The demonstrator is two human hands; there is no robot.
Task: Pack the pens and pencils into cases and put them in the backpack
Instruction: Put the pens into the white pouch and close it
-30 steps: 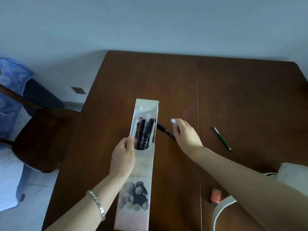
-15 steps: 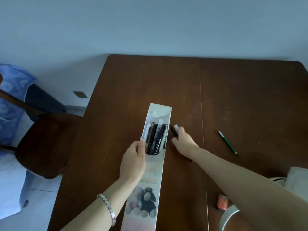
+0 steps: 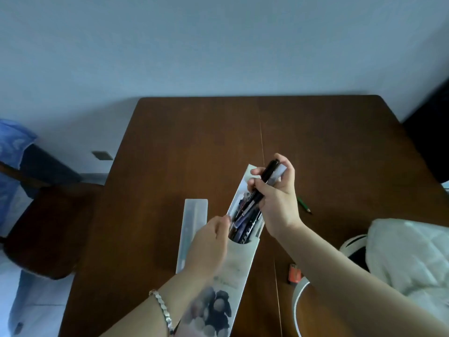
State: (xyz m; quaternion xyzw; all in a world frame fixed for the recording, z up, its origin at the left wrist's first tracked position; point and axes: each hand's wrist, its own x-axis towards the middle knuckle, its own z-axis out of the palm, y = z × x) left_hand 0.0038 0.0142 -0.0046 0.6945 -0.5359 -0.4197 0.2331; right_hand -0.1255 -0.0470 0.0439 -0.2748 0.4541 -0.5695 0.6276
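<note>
My left hand (image 3: pixel 209 246) grips a long white pencil case (image 3: pixel 239 266) with a cartoon print, lifted and tilted off the brown table (image 3: pixel 184 142). Several dark pens (image 3: pixel 243 222) stand in its open mouth. My right hand (image 3: pixel 277 198) holds a black pen (image 3: pixel 263 183) slanted over the case's opening, lower end among the other pens. A second, translucent case (image 3: pixel 192 227) lies flat to the left. A green pencil (image 3: pixel 303 205) lies on the table, partly hidden behind my right hand. The white quilted backpack (image 3: pixel 410 254) sits at the right edge.
A small orange eraser-like item (image 3: pixel 294 274) lies near the backpack's white strap (image 3: pixel 297 295). A dark wooden chair (image 3: pixel 46 229) stands left of the table, with blue fabric (image 3: pixel 12 152) behind it. A dark object (image 3: pixel 430 132) is at the far right.
My right hand picked the black pen off the table and brought it over the case's opening. The left hand raised and tilted the case, uncovering the translucent case beside it.
</note>
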